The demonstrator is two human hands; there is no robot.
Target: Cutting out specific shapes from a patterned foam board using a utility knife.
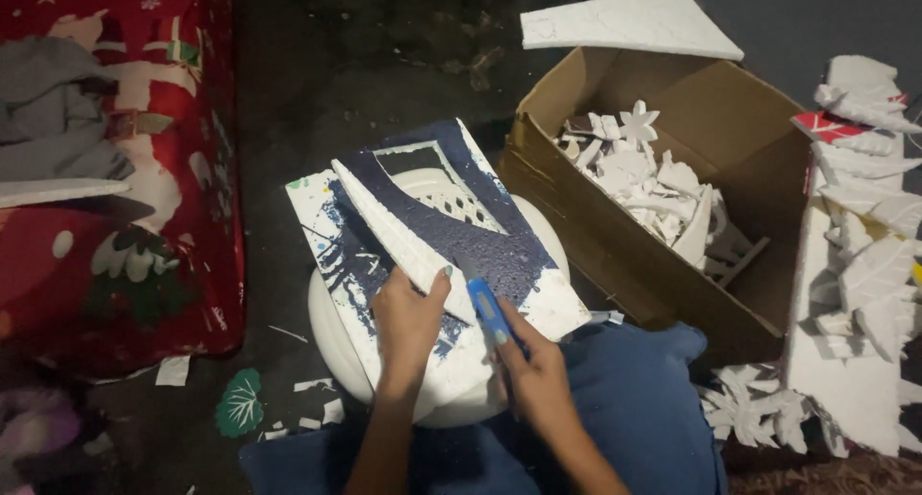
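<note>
Your left hand (408, 327) lies flat near the lower middle of the frame, fingers loosely spread and thumb pressed against the long white foam strip (399, 236) that runs diagonally across the blue-painted foam board (480, 250). Your right hand (538, 370) is wrapped tight around a blue utility knife (487, 310), its tip touching the board just beside the strip's lower end. The board rests on a round white plastic stool (336, 346), with an open cardboard box (691, 255) of white foam cutouts (648, 183) near it at the upper right.
</note>
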